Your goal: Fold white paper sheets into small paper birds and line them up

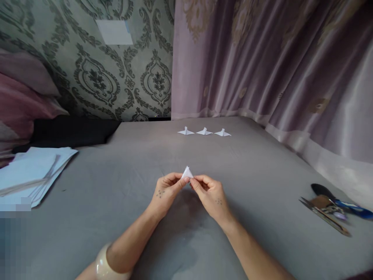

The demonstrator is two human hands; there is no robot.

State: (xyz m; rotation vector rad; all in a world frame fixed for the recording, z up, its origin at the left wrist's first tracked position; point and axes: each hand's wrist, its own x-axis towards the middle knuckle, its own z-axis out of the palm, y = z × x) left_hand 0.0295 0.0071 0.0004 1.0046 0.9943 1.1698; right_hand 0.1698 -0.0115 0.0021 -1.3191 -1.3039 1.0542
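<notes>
Well inside far edge [145,123], left hand [163,190], right hand [214,194] pinch paper [187,172].

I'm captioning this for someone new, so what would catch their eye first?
Probably the two hands in the lower middle, pinching a small folded white paper between them. Beyond it, a row of three bird-like white paper figures stands out on the grey surface, before a purple curtain.
</notes>
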